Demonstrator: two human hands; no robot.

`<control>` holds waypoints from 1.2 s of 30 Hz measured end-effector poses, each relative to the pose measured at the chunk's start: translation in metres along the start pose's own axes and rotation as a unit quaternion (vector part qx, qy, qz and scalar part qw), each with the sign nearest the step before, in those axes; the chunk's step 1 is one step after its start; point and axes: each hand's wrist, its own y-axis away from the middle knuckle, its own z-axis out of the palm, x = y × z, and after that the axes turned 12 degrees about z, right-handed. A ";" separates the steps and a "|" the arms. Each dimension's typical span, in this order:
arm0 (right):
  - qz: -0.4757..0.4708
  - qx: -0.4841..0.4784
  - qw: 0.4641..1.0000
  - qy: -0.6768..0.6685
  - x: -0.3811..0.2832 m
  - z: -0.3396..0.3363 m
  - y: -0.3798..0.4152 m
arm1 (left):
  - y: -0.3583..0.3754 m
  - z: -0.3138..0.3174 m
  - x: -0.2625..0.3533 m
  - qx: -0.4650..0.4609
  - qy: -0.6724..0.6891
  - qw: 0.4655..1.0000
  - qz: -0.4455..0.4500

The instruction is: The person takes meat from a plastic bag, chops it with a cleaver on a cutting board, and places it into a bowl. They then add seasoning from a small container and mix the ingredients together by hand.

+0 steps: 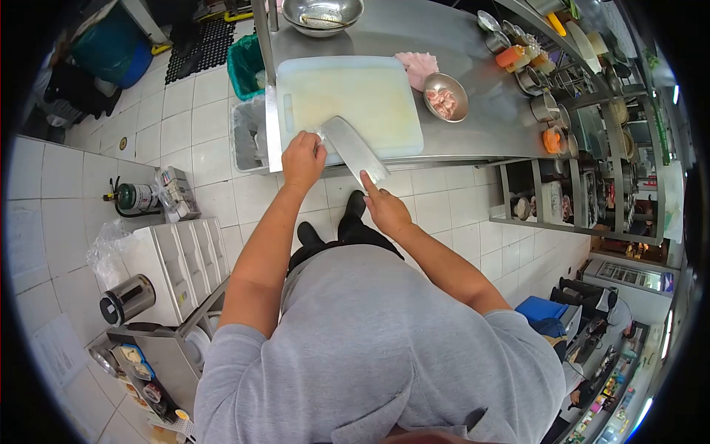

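Observation:
A wide-bladed kitchen knife slants over the front edge of the white cutting board. My left hand is closed around its handle, at the board's near left part. The blade points down and right, toward my right hand. That hand has its index finger stretched out, with the fingertip right at the blade's far end, just off the table edge. Its other fingers are partly hidden. Right of the board stands a metal bowl with pieces of pale pink raw meat. A pink cloth lies beside it.
The board rests on a steel table. Stacked metal bowls stand at the back left, one with a utensil inside. Bins with a green liner and a clear liner flank the table's left end. Sauce bottles and pots line the right side.

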 end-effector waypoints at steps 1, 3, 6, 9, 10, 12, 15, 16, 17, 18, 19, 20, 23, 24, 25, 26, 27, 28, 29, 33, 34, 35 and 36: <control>-0.010 0.005 1.000 -0.001 -0.001 -0.004 -0.002 | -0.001 0.000 -0.001 0.006 0.000 1.000 0.001; -0.018 0.020 0.999 -0.020 0.002 -0.012 0.001 | 0.004 0.000 -0.001 0.011 -0.006 1.000 0.005; -0.020 0.065 0.995 -0.070 -0.017 -0.042 0.003 | -0.004 0.000 -0.003 0.025 -0.012 0.999 0.022; -0.026 0.090 0.990 -0.110 -0.009 -0.022 0.006 | -0.003 -0.001 -0.002 0.024 -0.019 0.999 0.020; -0.009 0.030 0.998 -0.060 0.001 -0.001 0.003 | -0.002 0.000 0.000 0.022 -0.027 0.999 0.024; 0.006 -0.027 1.000 -0.004 0.006 0.002 -0.001 | 0.001 -0.001 0.002 0.021 -0.019 0.999 0.029; 0.030 -0.041 0.999 0.010 -0.013 -0.035 0.002 | 0.001 -0.003 -0.001 0.017 -0.018 0.999 0.027; 0.009 -0.014 1.000 -0.021 -0.013 -0.040 0.005 | -0.002 -0.004 -0.001 0.010 -0.016 0.999 0.028; 0.008 -0.012 1.000 -0.020 -0.016 -0.043 0.007 | -0.005 -0.004 -0.002 0.012 -0.016 0.999 0.030; 0.008 0.028 0.998 -0.048 -0.017 -0.044 0.009 | -0.005 -0.003 -0.003 0.012 -0.017 0.999 0.027; 0.009 0.065 0.995 -0.075 -0.020 -0.045 0.013 | -0.002 -0.003 -0.002 0.009 -0.017 1.000 0.022; 0.009 0.060 0.996 -0.072 -0.020 -0.040 0.012 | -0.001 -0.002 -0.002 0.009 -0.016 1.000 0.017; 0.018 0.017 0.999 -0.031 -0.004 -0.006 0.011 | 0.005 0.001 -0.001 0.020 -0.025 0.999 0.031; 0.011 0.002 0.999 -0.033 0.002 0.005 0.011 | 0.005 0.000 0.000 0.020 -0.016 0.999 0.027; -0.003 -0.010 0.999 -0.032 0.007 0.009 0.005 | 0.000 0.000 -0.002 0.028 -0.010 0.999 0.024; -0.007 0.013 0.999 -0.033 0.007 0.011 0.004 | -0.003 -0.001 -0.003 0.035 -0.016 0.999 0.026; -0.011 0.015 0.999 -0.037 0.008 0.014 0.010 | 0.000 -0.002 -0.002 0.026 -0.005 0.999 0.020; -0.006 0.013 0.999 -0.037 0.011 0.015 0.012 | 0.002 -0.001 -0.002 0.018 0.004 1.000 0.017; -0.011 0.017 0.999 -0.037 0.010 0.012 0.006 | 0.005 0.003 -0.002 0.001 -0.012 1.000 0.005; 0.022 0.028 0.996 -0.080 -0.008 -0.012 0.013 | 0.008 0.004 -0.004 0.072 -0.025 0.997 0.030; 0.033 0.034 0.996 -0.082 -0.020 -0.028 0.020 | 0.005 -0.003 0.002 0.067 -0.028 0.997 0.041; 0.020 0.045 0.995 -0.086 -0.025 -0.030 0.019 | 0.005 -0.010 0.008 0.049 -0.027 0.998 0.043; 0.007 0.081 0.992 -0.101 -0.027 -0.029 0.021 | -0.002 -0.017 0.009 0.054 -0.035 0.997 0.048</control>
